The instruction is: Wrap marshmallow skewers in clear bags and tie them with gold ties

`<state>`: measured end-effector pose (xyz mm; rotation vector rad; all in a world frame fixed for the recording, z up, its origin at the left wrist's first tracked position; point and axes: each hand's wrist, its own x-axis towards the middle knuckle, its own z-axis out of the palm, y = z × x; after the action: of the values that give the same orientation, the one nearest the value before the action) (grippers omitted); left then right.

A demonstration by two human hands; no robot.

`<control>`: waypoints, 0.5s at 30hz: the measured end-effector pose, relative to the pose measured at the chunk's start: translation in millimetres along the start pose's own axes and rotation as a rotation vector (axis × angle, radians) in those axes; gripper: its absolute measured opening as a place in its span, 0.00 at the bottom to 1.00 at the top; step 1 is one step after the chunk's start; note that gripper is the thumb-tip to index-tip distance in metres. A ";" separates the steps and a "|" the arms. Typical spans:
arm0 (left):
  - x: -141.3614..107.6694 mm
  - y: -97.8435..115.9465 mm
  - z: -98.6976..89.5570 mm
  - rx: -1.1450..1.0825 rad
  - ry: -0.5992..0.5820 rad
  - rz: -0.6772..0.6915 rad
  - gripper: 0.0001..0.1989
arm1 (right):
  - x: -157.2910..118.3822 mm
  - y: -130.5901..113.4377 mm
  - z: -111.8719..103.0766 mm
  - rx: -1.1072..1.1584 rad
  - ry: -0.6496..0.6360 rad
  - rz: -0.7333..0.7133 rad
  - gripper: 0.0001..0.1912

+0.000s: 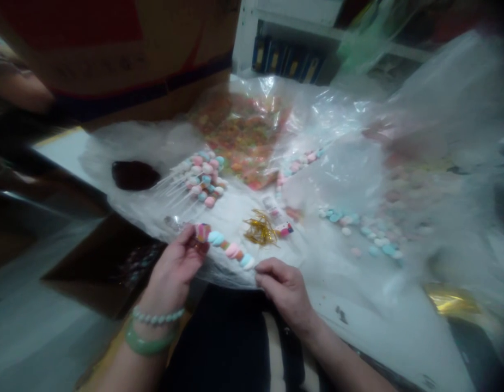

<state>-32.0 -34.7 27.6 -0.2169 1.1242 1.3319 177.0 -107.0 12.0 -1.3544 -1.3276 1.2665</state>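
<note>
Between my hands, near the table's front edge, stretches a marshmallow skewer (232,250) of blue, pink and white twists with orange-brown pieces between them. My left hand (185,256) is closed around its left end, where a small colourful tag or wrapper (202,233) shows. At the white right end, the thumb and fingers of my right hand (282,283) pinch together. A heap of gold twist ties (260,228) lies just beyond the skewer. Further back on the left, a stack of finished-looking marshmallow skewers (206,177) rests with white sticks pointing left.
Behind lies a large clear bag of orange and green candies (243,136). Loose marshmallows (378,239) are scattered right on plastic sheeting. A dark round object (135,175) sits left. A big cardboard box (125,60) stands at back left, and an open carton (100,267) is below the table's left edge.
</note>
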 end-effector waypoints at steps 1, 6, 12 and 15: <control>-1.5 -1.5 1.9 -0.004 -0.008 0.002 0.09 | 0.7 1.4 0.2 -0.023 -0.004 -0.033 0.03; -8.8 -6.0 6.4 -0.039 0.030 0.020 0.10 | 4.1 7.3 -5.3 -0.210 0.002 -0.211 0.05; -2.8 -11.6 -0.4 0.075 -0.016 0.305 0.06 | -0.8 11.5 -9.9 -0.786 0.046 -0.780 0.15; 2.3 -15.1 -1.9 0.096 -0.001 0.428 0.03 | -1.5 11.0 -8.3 -0.885 0.095 -0.910 0.14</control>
<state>-20.7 -39.0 18.1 0.1023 1.2756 1.6459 187.0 -108.8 2.5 -1.0460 -2.1879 -0.0360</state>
